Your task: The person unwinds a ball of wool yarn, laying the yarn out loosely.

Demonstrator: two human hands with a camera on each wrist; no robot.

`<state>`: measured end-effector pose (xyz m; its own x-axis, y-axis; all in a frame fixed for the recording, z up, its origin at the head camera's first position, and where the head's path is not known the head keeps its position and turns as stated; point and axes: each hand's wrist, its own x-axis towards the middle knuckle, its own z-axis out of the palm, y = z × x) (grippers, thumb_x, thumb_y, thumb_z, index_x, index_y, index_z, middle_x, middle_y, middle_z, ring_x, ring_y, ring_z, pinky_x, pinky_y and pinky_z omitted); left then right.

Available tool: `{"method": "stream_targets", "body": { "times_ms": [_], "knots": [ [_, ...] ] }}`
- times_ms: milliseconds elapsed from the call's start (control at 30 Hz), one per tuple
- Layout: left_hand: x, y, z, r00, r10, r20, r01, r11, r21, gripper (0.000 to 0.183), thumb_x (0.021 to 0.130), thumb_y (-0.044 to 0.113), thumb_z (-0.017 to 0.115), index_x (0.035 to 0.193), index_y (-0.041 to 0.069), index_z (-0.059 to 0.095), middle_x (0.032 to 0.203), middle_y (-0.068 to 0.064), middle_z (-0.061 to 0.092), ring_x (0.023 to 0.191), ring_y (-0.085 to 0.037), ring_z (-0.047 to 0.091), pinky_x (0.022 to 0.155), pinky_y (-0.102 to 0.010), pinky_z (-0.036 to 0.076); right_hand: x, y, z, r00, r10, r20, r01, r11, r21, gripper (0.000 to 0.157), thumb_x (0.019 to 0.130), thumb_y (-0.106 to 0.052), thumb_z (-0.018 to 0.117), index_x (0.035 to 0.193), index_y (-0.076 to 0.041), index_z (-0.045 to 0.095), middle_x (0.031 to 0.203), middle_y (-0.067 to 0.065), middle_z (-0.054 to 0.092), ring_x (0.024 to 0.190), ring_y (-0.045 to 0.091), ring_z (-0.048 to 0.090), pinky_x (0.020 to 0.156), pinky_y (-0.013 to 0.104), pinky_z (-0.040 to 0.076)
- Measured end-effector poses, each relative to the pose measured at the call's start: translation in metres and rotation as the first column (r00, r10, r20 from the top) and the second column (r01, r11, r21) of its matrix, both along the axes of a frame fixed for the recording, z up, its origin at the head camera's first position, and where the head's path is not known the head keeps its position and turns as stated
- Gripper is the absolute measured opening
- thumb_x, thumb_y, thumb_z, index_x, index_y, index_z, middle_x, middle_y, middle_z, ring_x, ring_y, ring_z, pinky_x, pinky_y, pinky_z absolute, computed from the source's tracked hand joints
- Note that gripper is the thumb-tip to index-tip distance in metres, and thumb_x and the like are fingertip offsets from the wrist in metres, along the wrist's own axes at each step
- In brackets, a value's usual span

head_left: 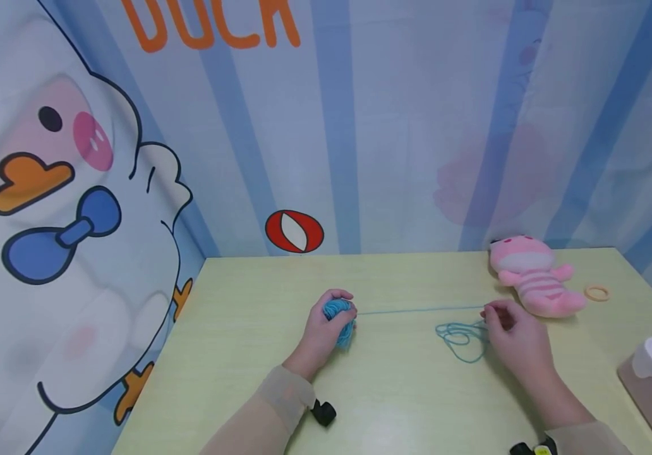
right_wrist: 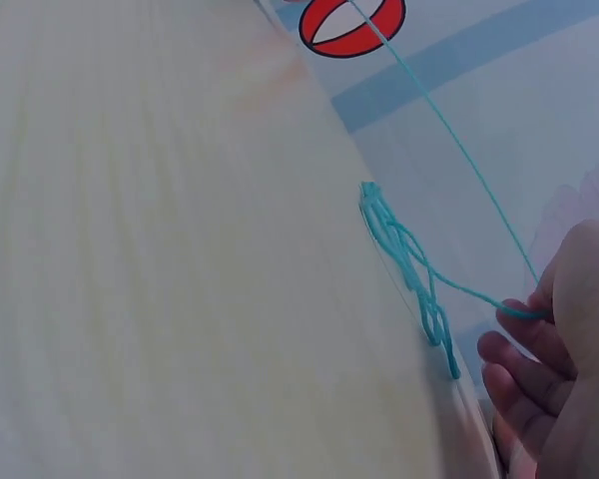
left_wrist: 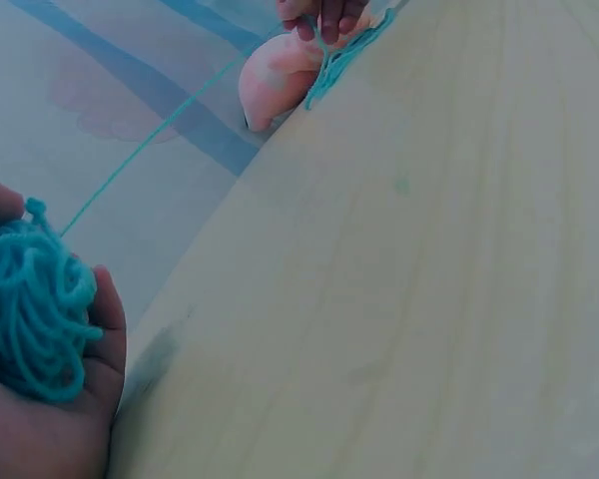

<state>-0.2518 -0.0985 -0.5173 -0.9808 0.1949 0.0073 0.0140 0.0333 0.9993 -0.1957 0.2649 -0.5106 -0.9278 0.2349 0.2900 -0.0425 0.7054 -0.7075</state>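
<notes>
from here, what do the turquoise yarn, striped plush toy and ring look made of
Turquoise yarn: matte, probably acrylic or cotton; soft looped strands. Striped plush toy: likely matte fabric, softly rounded. Ring: tan, perhaps wood or plastic; too small to judge finish.

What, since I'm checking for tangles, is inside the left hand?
The left hand holds a bundle of blue yarn; its outside shows, and a strand runs to the right hand. The bundle's core and palm side are covered.

A pink striped plush toy (head_left: 537,279) is resting near the table's (head_left: 394,385) back edge, a tan ring (head_left: 597,299) is lying just beside it, a white-topped box (head_left: 651,393) is standing at the right, and a blue-striped duck backdrop (head_left: 405,126) is hanging behind.
</notes>
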Motion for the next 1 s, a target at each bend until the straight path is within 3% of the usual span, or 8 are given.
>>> {"method": "stream_targets", "body": {
  "times_ms": [100, 300, 467, 533, 700, 767, 900, 1000],
  "knots": [
    [0.0, 0.0, 0.0, 1.0, 0.008, 0.0, -0.008, 1.0, 0.0, 0.035, 0.106, 0.014, 0.066, 0.141, 0.009, 0.059, 0.131, -0.012, 0.071, 0.102, -0.022, 0.072, 0.096, -0.028, 0.062, 0.001, 0.005, -0.001, 0.999, -0.027, 0.031, 0.026, 0.999, 0.046, 0.026, 0.108, -0.023, 0.064, 0.116, -0.001, 0.075, 0.103, 0.018, 0.078, 0.091, 0.026, 0.066, 0.073, 0.021, 0.049],
    [-0.001, 0.0, -0.002, 0.999, -0.029, 0.015, 0.029, 0.999, 0.039, 0.037, 0.109, 0.016, 0.065, 0.143, 0.007, 0.056, 0.126, -0.012, 0.074, 0.102, -0.022, 0.074, 0.097, -0.028, 0.063, 0.0, 0.004, -0.001, 0.997, -0.027, 0.076, 0.02, 0.995, 0.095, 0.029, 0.106, -0.021, 0.065, 0.117, 0.004, 0.075, 0.105, 0.024, 0.078, 0.093, 0.037, 0.072, 0.08, 0.047, 0.059],
    [0.0, 0.0, -0.002, 0.995, -0.096, 0.015, 0.094, 0.991, 0.091, 0.041, 0.109, 0.017, 0.066, 0.145, 0.003, 0.053, 0.123, -0.011, 0.075, 0.105, -0.022, 0.075, 0.098, -0.029, 0.065, 0.001, -0.015, 0.003, 0.999, 0.042, -0.005, -0.042, 0.995, 0.092, 0.033, 0.106, -0.018, 0.065, 0.13, 0.003, 0.074, 0.128, 0.03, 0.075, 0.123, 0.051, 0.07, 0.1, 0.067, 0.056],
    [0.0, 0.0, -0.002, 0.993, -0.117, 0.005, 0.116, 0.989, 0.092, 0.043, 0.109, 0.017, 0.067, 0.147, 0.002, 0.052, 0.124, -0.012, 0.076, 0.107, -0.022, 0.076, 0.098, -0.029, 0.064, 0.002, -0.027, 0.004, 0.992, 0.09, -0.091, -0.082, 0.993, 0.089, 0.031, 0.105, -0.015, 0.067, 0.13, 0.0, 0.075, 0.131, 0.028, 0.075, 0.128, 0.051, 0.068, 0.103, 0.064, 0.054],
    [0.002, 0.0, 0.001, 0.99, -0.142, -0.015, 0.142, 0.987, 0.075, 0.045, 0.109, 0.018, 0.066, 0.148, 0.001, 0.051, 0.126, -0.011, 0.078, 0.11, -0.027, 0.076, 0.099, -0.027, 0.064, 0.001, -0.06, 0.001, 0.93, 0.264, -0.254, -0.248, 0.964, 0.094, 0.029, 0.101, -0.009, 0.074, 0.131, -0.008, 0.077, 0.129, 0.014, 0.081, 0.125, 0.041, 0.075, 0.106, 0.013, 0.048],
    [0.003, -0.001, 0.001, 0.989, -0.148, -0.02, 0.149, 0.987, 0.065, 0.044, 0.11, 0.018, 0.065, 0.148, 0.001, 0.05, 0.126, -0.011, 0.078, 0.111, -0.03, 0.075, 0.099, -0.027, 0.063, -0.001, -0.073, -0.001, 0.907, 0.336, -0.253, -0.322, 0.942, 0.095, 0.031, 0.102, -0.01, 0.075, 0.133, -0.009, 0.076, 0.13, 0.01, 0.081, 0.126, 0.038, 0.075, 0.108, 0.005, 0.043],
    [0.004, -0.001, 0.002, 0.986, -0.164, -0.034, 0.164, 0.986, 0.027, 0.041, 0.11, 0.017, 0.064, 0.147, 0.005, 0.052, 0.127, -0.01, 0.078, 0.115, -0.034, 0.073, 0.103, -0.027, 0.061, -0.006, -0.1, -0.002, 0.874, 0.45, -0.182, -0.446, 0.893, 0.066, 0.04, 0.105, -0.016, 0.075, 0.144, -0.01, 0.07, 0.138, 0.004, 0.079, 0.135, 0.034, 0.071, 0.115, 0.038, 0.057],
    [0.005, -0.001, 0.002, 0.984, -0.176, -0.036, 0.176, 0.984, 0.004, 0.037, 0.11, 0.017, 0.065, 0.145, 0.009, 0.054, 0.129, -0.012, 0.077, 0.117, -0.034, 0.073, 0.105, -0.027, 0.06, -0.011, -0.117, -0.003, 0.851, 0.509, -0.128, -0.509, 0.86, 0.031, 0.048, 0.106, -0.018, 0.074, 0.151, -0.008, 0.064, 0.141, 0.004, 0.077, 0.14, 0.034, 0.069, 0.113, 0.058, 0.056]
  ]
}}
